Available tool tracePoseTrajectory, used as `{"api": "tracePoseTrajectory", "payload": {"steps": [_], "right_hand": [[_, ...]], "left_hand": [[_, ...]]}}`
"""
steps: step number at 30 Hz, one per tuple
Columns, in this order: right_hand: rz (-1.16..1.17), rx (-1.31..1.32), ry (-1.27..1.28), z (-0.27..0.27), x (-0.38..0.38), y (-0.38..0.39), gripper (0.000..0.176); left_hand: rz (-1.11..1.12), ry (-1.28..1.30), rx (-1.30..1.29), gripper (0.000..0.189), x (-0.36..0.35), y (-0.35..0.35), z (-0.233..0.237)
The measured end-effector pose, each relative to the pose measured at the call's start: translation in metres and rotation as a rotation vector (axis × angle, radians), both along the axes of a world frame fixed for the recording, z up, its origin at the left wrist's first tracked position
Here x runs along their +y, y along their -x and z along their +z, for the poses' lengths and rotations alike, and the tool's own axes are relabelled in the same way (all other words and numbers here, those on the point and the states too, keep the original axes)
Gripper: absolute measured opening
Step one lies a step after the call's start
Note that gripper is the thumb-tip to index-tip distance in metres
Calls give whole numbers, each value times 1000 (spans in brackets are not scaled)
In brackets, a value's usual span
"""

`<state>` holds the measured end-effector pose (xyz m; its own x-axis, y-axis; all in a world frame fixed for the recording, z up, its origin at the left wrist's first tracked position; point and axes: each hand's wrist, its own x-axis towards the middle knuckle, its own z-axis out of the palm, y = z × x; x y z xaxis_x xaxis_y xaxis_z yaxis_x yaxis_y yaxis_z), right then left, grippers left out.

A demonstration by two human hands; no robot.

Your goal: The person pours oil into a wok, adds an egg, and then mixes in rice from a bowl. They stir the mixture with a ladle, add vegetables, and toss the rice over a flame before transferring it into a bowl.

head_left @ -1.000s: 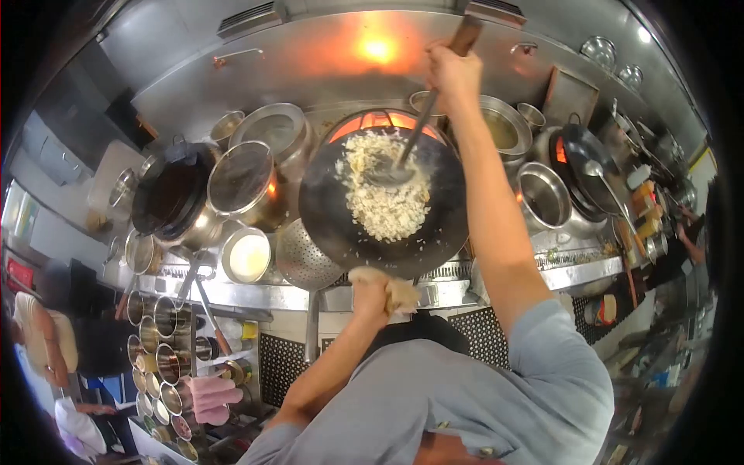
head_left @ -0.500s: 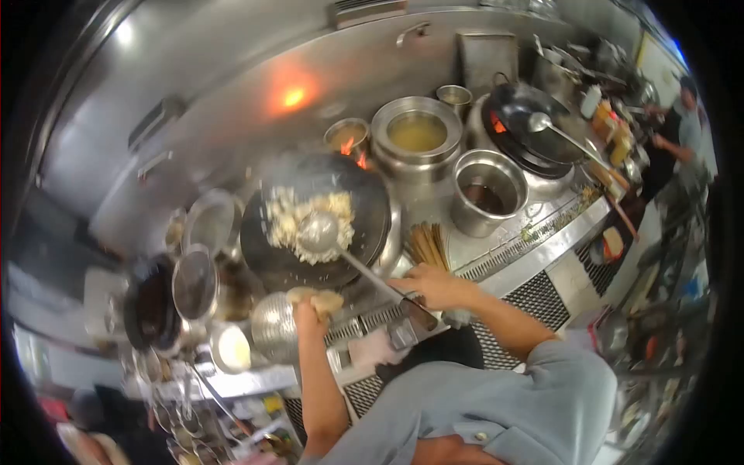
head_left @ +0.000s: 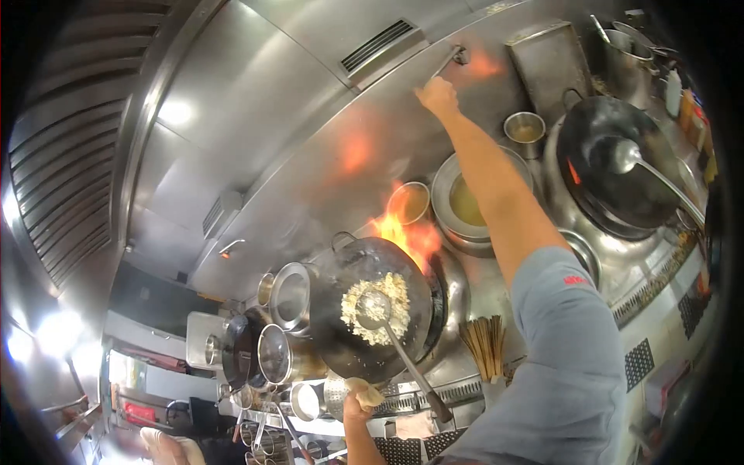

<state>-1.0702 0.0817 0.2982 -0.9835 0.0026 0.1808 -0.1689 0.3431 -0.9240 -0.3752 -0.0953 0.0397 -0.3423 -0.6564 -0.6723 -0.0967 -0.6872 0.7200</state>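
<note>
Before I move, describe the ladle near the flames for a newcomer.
Find the orange flames, then the black wok beside them. The ladle lies in it, handle-end past the rim. Its bowl sits in pale, grainy food; the other ladle doesn't.

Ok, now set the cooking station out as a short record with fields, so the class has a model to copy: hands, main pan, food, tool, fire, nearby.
Left hand: grips a folded cloth at the near rim of the wok
Right hand: raised to the wall tap; exact grip unclear
Food: pale, crumbly pieces in the wok
Tool: ladle, bowl in the food, handle over the rim, unheld
Fire: orange flames beside the wok
Nearby: second wok holding another ladle
</note>
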Motion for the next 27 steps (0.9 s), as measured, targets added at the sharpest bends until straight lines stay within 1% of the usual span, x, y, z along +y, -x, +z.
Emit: {"api": "tracePoseTrajectory", "payload": {"steps": [2, 4, 5, 6, 7, 9, 10, 12, 13, 14, 15, 16, 17, 18, 19, 20, 21, 22, 23, 25, 27], "right_hand": [[-30, 45, -29, -16, 0, 25, 44], [96, 163, -62, -28, 65, 46, 36], [85, 254, -103, -24, 100, 39, 38], [78, 220, -54, -32, 123, 53, 37], [168, 90, -2, -24, 150, 47, 34], [325, 3, 72, -30, 159, 62, 30], [317, 2, 35, -27, 149, 54, 30], [306, 11, -31, -12, 114, 35, 29], [247, 84, -155, -5, 116, 23, 29], [189, 155, -275, 2, 116, 9, 28], [129, 228, -393, 6, 114, -11, 28], [2, 635, -474, -5, 112, -53, 26], [155, 497, -742, 2, 107, -116, 22], [251, 825, -606, -42, 95, -166, 37], [665, 689, -498, -55, 88, -242, 39], [883, 816, -478, -90, 85, -299, 43], [1141, 920, -441, -125, 82, -357, 50], [1404, 982, -402, -161, 79, -414, 60], [1413, 1093, -449, -177, 82, -462, 49], [1478, 1013, -194, -200, 55, -528, 33], [1428, 806, 139, -180, 15, -592, 25]], "left_hand": [[22, 4, -8, 30, 7, 6, 6], [-16, -8, -7, 29, 11, 9, 9], [-30, -11, 3, 29, 11, 9, 11], [-38, -10, 38, 34, 17, 13, 20], [-63, -52, 59, 34, 11, 9, 19], [-124, -138, 95, 36, 3, 0, 14], [0, 28, 40, 35, 22, 18, 21], [-35, 0, 60, 34, 21, 18, 17], [-49, -6, 67, 33, 16, 13, 17], [-88, -22, 27, 31, 5, 5, 6], [-94, -19, 26, 30, 6, 4, 12], [-102, -18, 32, 30, 13, 10, 18], [-111, -20, 45, 30, 15, 13, 19], [-139, -86, 68, 30, 1, 3, 2], [-135, -94, 76, 31, 0, 2, 4], [-134, -106, 81, 31, 4, 5, 12], [-138, -126, 86, 32, 8, 6, 14], [-238, -173, 175, 32, -1, 1, 5], [-268, -291, 261, 34, -5, 2, 8], [-312, -215, 234, 26, -6, 6, 8], [-668, 480, 240, 19, -18, 6, -36]]}}
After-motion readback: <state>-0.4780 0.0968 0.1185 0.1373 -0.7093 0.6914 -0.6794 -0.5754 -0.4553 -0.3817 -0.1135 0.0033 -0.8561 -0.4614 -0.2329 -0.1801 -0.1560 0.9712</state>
